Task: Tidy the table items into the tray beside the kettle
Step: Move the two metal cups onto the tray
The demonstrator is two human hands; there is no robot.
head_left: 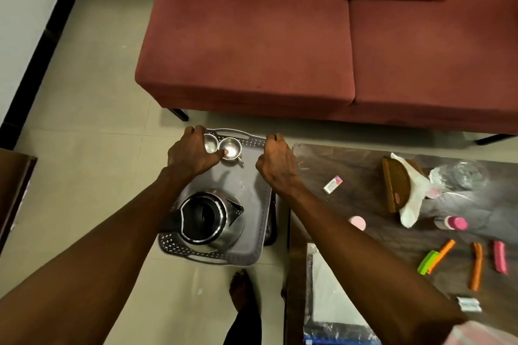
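Foot below tray, sofa beyond

The room is dimly and warmly lit from overhead. Soft shadows are cast on the tray. Glare is seen on the kettle. Edges are bent by wide-angle distortion, and slight blur is noted throughout.

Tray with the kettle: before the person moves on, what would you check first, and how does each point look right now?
1. Tray has bare floor space for more items: ok.
2. Kettle stands upright in the tray: ok.
3. Two steel cups sit inside the tray: ok.
4. Left hand free of the cups: not ok, it touches them.
5. Right hand holds nothing: cannot tell, its fingers are curled under.
6. Table tidied: not ok, small box and others remain.
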